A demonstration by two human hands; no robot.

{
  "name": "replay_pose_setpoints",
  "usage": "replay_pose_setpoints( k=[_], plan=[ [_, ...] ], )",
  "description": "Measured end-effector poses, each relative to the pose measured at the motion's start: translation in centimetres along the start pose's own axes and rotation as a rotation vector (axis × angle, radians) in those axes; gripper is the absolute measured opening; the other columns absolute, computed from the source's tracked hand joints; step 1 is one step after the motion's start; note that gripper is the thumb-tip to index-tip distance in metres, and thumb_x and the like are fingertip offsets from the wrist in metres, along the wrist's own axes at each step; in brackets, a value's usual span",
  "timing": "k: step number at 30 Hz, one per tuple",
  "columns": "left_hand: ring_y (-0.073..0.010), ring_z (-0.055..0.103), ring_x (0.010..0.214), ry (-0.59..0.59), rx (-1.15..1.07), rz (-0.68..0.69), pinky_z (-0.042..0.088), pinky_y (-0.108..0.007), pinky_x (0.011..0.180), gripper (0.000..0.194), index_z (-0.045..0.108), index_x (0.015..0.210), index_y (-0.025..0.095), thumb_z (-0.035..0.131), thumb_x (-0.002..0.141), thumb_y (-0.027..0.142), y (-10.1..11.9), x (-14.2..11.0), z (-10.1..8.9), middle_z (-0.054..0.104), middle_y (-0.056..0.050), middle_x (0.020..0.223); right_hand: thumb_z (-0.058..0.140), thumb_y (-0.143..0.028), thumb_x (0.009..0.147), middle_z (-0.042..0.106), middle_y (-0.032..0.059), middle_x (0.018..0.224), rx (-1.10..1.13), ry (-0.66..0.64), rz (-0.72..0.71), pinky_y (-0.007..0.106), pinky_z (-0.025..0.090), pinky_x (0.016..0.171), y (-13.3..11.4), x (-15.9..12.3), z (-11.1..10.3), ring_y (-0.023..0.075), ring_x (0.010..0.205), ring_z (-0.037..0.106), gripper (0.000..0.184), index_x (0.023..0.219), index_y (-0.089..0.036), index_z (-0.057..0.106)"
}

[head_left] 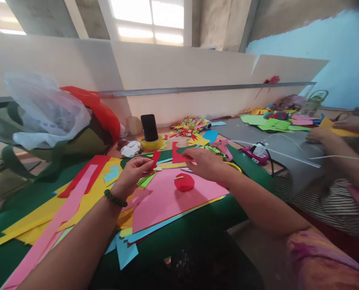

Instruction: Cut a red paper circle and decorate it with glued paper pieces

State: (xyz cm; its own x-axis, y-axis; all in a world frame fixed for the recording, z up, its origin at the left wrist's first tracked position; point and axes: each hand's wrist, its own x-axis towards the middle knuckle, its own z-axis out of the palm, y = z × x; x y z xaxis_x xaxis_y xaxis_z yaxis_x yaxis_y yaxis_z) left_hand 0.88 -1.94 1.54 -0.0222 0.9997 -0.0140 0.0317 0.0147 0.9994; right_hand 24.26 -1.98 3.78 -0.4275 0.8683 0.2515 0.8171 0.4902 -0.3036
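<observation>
My left hand point(138, 169), with a dark green bead bracelet on its wrist, pinches a short red paper strip point(156, 160). To its right, my right hand point(205, 163) has its bent fingers closed at a larger red paper piece point(176, 155); its fingertips partly cover that piece. Below and between both hands, a round red paper piece point(184, 183) rests on a pink sheet point(164, 201). A small green paper strip point(178, 177) lies on the round piece. Narrow green strips point(146, 181) lie just under my left hand.
A pink glue gun point(223, 148) lies beyond my right hand, near a purple power strip point(256, 155). A phone point(149, 128) stands against a yellow tape roll point(152, 142). Bags point(52, 117) fill the left. At right, a co-worker's hands point(321, 133) handle yellow paper.
</observation>
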Motion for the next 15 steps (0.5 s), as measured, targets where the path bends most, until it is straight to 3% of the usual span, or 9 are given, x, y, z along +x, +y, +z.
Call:
replay_pose_setpoints(
  k=[3, 7, 11, 15],
  plan=[
    [-0.0117, 0.058, 0.062, -0.016, 0.023, 0.014, 0.050, -0.024, 0.063, 0.052, 0.069, 0.063, 0.017, 0.089, 0.033, 0.056, -0.1, -0.1, 0.2, 0.063, 0.001, 0.063, 0.050, -0.012, 0.086, 0.066, 0.0162, 0.117, -0.280, -0.213, 0.193, 0.035, 0.045, 0.088, 2.7, -3.1, -1.5, 0.0296, 0.113, 0.059, 0.034, 0.118, -0.013, 0.062],
    [-0.0146, 0.060, 0.066, -0.065, 0.076, 0.050, 0.052, -0.025, 0.064, 0.050, 0.070, 0.063, 0.019, 0.087, 0.038, 0.059, -0.4, 0.0, 0.3, 0.066, -0.002, 0.065, 0.050, -0.018, 0.086, 0.063, 0.0191, 0.126, -0.401, -0.367, 0.299, 0.037, 0.048, 0.083, 5.5, -5.0, -1.0, 0.0337, 0.117, 0.058, 0.043, 0.128, -0.012, 0.055],
    [-0.0148, 0.060, 0.065, -0.065, 0.074, 0.059, 0.051, -0.025, 0.063, 0.051, 0.071, 0.062, 0.018, 0.088, 0.036, 0.059, 0.1, -0.3, 0.4, 0.066, -0.002, 0.065, 0.056, -0.022, 0.081, 0.065, 0.0185, 0.124, -0.357, -0.347, 0.289, 0.035, 0.049, 0.079, 7.1, -4.9, -0.1, 0.0322, 0.111, 0.063, 0.059, 0.138, -0.012, 0.045],
    [-0.0134, 0.057, 0.061, -0.050, 0.049, 0.059, 0.050, -0.024, 0.061, 0.051, 0.070, 0.059, 0.018, 0.089, 0.033, 0.058, 0.7, -0.8, 0.6, 0.063, -0.001, 0.061, 0.064, -0.025, 0.076, 0.064, 0.0167, 0.126, -0.295, -0.203, 0.215, 0.034, 0.048, 0.086, 7.7, -5.1, -0.8, 0.0309, 0.114, 0.061, 0.064, 0.137, -0.014, 0.047]
  ],
)
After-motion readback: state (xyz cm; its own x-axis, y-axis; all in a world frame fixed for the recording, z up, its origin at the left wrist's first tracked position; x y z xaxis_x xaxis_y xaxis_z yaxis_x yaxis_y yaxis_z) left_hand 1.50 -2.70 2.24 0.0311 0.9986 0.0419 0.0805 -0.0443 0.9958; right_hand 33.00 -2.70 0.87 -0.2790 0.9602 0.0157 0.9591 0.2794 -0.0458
